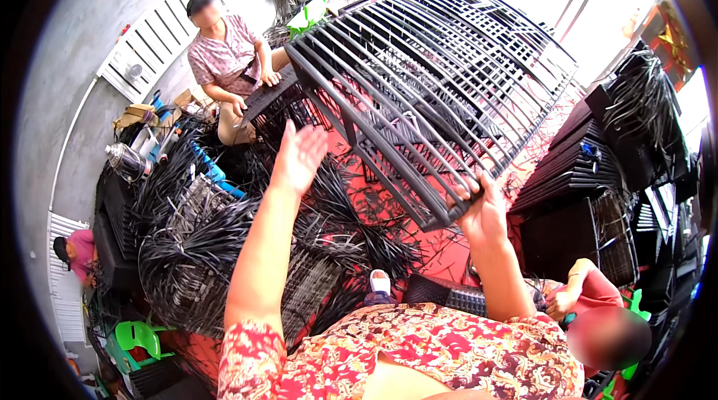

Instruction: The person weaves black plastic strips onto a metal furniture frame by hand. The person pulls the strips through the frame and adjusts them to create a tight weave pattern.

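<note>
A large black metal frame [396, 164] with many parallel bars stands tilted in front of me, reaching toward the far right. My right hand [481, 209] is wrapped round the frame's near corner, fingers curled over the end bar. Raised to the left of the frame is my left hand [301, 154], its fingers stretched out and nothing in it. A gap shows between that hand and the frame's left end. Loose black strips [329, 198] lie below my left hand.
At the far left a seated person [228, 48] handles a dark woven panel [271, 95]. Black strips [202, 239] heap over woven pieces on the left. Stacked black panels [572, 168] stand at right. Another person [598, 291] is close at lower right. A green plastic stool [138, 336] stands lower left.
</note>
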Demonstrator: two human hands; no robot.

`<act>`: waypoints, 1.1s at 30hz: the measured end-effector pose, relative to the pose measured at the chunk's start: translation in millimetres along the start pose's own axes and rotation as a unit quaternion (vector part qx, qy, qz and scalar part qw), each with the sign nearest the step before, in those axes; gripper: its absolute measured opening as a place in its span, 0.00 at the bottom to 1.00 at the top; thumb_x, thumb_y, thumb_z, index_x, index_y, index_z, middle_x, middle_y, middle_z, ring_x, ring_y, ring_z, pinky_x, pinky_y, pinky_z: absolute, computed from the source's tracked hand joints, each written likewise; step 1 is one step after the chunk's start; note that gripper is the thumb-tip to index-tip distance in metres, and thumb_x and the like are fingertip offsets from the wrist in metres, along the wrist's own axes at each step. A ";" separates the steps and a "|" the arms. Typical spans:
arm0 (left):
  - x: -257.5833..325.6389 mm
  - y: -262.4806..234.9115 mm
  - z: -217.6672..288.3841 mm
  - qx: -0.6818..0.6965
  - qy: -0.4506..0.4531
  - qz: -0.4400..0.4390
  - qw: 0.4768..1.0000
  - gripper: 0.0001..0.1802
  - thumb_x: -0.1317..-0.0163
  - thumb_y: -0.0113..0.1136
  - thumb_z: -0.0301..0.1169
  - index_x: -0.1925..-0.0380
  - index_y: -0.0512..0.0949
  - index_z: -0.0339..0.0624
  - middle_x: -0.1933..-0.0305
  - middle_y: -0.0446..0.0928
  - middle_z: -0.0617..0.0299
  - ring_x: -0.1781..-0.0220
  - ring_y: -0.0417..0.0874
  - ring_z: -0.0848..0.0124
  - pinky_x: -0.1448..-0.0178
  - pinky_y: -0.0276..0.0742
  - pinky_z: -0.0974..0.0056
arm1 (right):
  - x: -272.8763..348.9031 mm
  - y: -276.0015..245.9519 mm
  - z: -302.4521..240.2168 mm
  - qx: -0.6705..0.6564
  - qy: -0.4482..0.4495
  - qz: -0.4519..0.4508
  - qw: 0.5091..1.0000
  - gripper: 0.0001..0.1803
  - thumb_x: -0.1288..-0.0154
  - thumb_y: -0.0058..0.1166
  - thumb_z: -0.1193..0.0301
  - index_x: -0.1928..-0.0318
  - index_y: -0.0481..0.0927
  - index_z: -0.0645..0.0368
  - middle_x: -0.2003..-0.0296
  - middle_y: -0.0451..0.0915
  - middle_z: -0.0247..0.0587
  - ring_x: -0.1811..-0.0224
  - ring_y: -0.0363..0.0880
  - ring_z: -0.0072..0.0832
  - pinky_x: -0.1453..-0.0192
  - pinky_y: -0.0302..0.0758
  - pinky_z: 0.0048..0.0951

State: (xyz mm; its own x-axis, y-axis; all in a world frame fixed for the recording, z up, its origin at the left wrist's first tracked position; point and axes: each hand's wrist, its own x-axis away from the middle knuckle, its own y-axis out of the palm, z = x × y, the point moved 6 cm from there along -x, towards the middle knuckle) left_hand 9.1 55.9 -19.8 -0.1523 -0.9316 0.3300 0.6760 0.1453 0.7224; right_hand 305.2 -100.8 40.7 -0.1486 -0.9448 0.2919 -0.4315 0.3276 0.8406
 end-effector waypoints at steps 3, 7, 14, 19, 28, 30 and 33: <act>-28.5 36.1 24.1 0.068 0.037 -0.057 0.995 0.33 0.45 0.57 0.52 0.53 0.67 0.33 0.48 0.71 0.45 0.46 0.73 0.55 0.42 0.69 0.52 | 16.2 -14.2 8.4 0.004 0.005 0.006 1.000 0.07 0.33 0.41 0.62 0.65 0.68 0.50 0.77 0.62 0.25 0.74 0.64 0.22 0.65 0.67 0.30; -60.6 39.6 20.6 0.076 0.035 -0.060 0.995 0.15 0.44 0.60 0.40 0.64 0.73 0.42 0.63 0.79 0.56 0.64 0.81 0.65 0.60 0.78 0.61 | 27.5 -30.8 4.6 0.016 0.015 0.014 1.000 0.05 0.36 0.43 0.64 0.65 0.68 0.50 0.78 0.64 0.29 0.75 0.64 0.25 0.67 0.67 0.30; -42.2 -8.0 -9.6 -0.040 0.090 0.036 0.994 0.09 0.42 0.59 0.36 0.71 0.70 0.49 0.80 0.70 0.69 0.80 0.71 0.76 0.75 0.70 0.69 | -14.7 -34.3 -78.4 0.137 -0.112 -0.027 0.984 0.19 0.36 0.48 0.56 0.50 0.68 0.51 0.55 0.73 0.29 0.63 0.73 0.11 0.65 0.70 0.05; -9.1 3.7 -31.5 -0.052 0.092 -0.015 0.994 0.07 0.40 0.57 0.34 0.70 0.68 0.49 0.78 0.70 0.68 0.76 0.73 0.75 0.72 0.71 0.66 | -129.8 -125.5 -204.8 0.251 -0.087 0.100 0.959 0.29 0.39 0.46 0.47 0.46 0.67 0.54 0.67 0.74 0.40 0.65 0.76 0.30 0.67 0.75 0.33; 103.8 -7.2 -4.5 -0.108 0.176 -0.082 0.975 0.10 0.41 0.58 0.34 0.66 0.66 0.49 0.80 0.67 0.65 0.79 0.70 0.71 0.73 0.70 0.64 | -114.1 -212.3 -127.5 0.174 -0.206 0.300 0.915 0.19 0.37 0.38 0.47 0.75 0.66 0.46 0.81 0.67 0.25 0.81 0.68 0.22 0.80 0.68 0.28; 149.7 -20.5 12.5 -0.132 0.192 -0.082 0.969 0.09 0.41 0.57 0.31 0.66 0.66 0.47 0.80 0.68 0.63 0.80 0.70 0.70 0.75 0.70 0.64 | -75.4 -206.9 -81.7 0.168 -0.166 0.326 0.915 0.21 0.39 0.34 0.43 0.74 0.69 0.42 0.80 0.70 0.26 0.84 0.70 0.23 0.85 0.60 0.25; 225.6 -31.5 38.1 -0.152 0.228 -0.108 0.956 0.10 0.41 0.57 0.29 0.65 0.65 0.44 0.80 0.69 0.60 0.81 0.71 0.70 0.77 0.71 0.63 | -44.7 -240.8 -32.2 0.076 -0.170 0.299 0.936 0.22 0.41 0.34 0.41 0.76 0.67 0.42 0.84 0.70 0.28 0.84 0.69 0.24 0.87 0.59 0.26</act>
State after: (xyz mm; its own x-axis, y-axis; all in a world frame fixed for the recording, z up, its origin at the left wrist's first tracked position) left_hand -74.0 -146.2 55.0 -0.0283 -0.9874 -0.1555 0.8530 -0.1050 0.5112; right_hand 444.4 -137.5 -160.0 -0.6670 -0.5473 0.5056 -0.2992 0.8181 0.4910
